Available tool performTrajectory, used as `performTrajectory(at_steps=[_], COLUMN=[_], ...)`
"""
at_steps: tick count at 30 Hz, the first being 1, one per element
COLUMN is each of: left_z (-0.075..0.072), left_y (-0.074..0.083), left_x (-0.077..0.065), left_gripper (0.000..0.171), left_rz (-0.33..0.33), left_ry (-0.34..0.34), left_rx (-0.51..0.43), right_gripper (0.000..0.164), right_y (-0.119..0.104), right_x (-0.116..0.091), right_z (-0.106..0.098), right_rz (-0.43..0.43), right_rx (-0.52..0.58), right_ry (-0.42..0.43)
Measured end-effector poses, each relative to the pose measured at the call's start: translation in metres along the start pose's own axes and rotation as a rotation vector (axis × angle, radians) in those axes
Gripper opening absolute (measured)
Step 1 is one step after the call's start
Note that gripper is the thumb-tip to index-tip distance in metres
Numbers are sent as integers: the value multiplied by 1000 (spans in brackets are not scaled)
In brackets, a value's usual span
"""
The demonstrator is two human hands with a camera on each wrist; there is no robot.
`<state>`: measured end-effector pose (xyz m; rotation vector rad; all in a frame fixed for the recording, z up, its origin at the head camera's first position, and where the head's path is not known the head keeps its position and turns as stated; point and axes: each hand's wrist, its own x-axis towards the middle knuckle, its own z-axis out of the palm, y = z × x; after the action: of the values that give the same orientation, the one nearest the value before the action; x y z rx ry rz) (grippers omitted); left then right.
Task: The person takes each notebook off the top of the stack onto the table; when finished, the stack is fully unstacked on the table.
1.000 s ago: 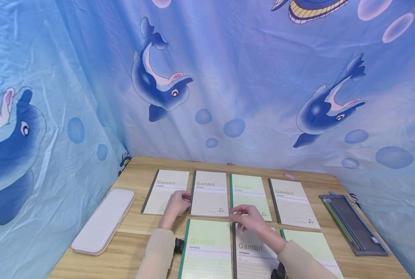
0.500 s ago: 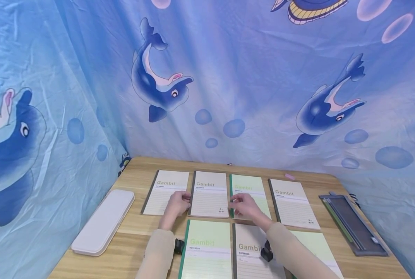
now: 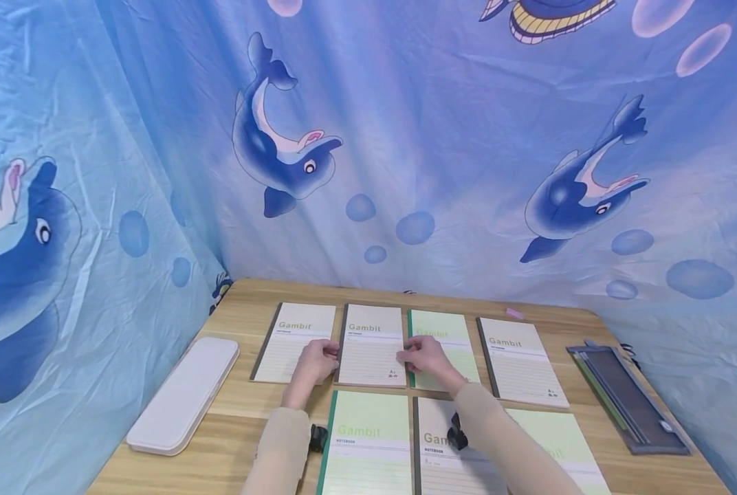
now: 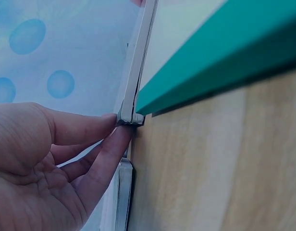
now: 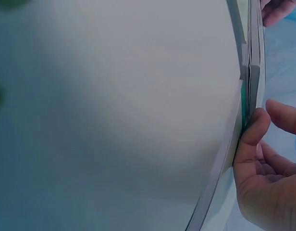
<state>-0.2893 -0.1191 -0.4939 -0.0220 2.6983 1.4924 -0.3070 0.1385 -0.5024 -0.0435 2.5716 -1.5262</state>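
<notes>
Four notebooks lie in a back row. My left hand (image 3: pixel 315 361) pinches the dark spine of the second one, a white notebook (image 3: pixel 371 350). In the left wrist view my left thumb and a finger meet at the spine (image 4: pixel 131 119). My right hand (image 3: pixel 427 357) is at that notebook's right edge, over the green-spined notebook (image 3: pixel 452 337). In the right wrist view its fingers (image 5: pixel 253 130) are bent beside the notebook edges, the thumb slightly apart; whether they grip is unclear. Another white notebook (image 3: pixel 306 320) lies partly under my left hand.
A white notebook (image 3: pixel 520 357) ends the back row. In front lie a green notebook (image 3: pixel 368 447), a white one (image 3: pixel 436 474) and a green one (image 3: pixel 560 440), partly covered by my right forearm. A white case (image 3: pixel 185 392), dark pouch (image 3: pixel 628 399) and pink eraser (image 3: pixel 514 313) flank them.
My right hand has moved away from me and leftward, from the front-row white notebook to the right edge of the second back-row notebook. My left hand has stayed in place.
</notes>
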Motion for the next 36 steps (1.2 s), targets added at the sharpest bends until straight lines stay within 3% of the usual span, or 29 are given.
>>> performTrajectory(at_steps=[15,24,30,36], left_z=[1,-4,-9,-14], left_y=[3,8,17,26], left_x=[0,-1,0,11], left_gripper=[35,39,31,14], left_rz=[13,3,33,51], left_ry=[6,-53,-64,-61], left_rx=[61,96,180,216], right_gripper=[41,42,43,42], right_y=[3,3,6,6], right_x=[1,2,2,2], right_z=[-1,0,1,1], right_rz=[-15,-2,18,16], right_rx=[49,56,62,85], right_ry=[-19,-21,-18,-9])
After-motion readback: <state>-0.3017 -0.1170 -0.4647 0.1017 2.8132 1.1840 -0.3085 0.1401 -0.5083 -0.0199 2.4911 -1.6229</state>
